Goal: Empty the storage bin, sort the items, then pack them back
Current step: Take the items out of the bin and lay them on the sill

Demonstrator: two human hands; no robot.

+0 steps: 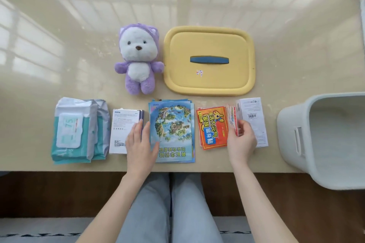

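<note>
Bin is standing empty at the right end of the table, by its front edge; the contents are lying sorted in a row.

Left hand is resting flat, fingers straight, across the white box and the booklets. Right hand is pinching, as far as the blur allows, the thin packets between the orange sachets and the tall carton.

Risk: that loose stack is fanning and could slide into neighbouring piles.

2 wipe packs, a plush bear and the yellow lid are lying away from both hands. Nothing is blocking the bin.
</note>
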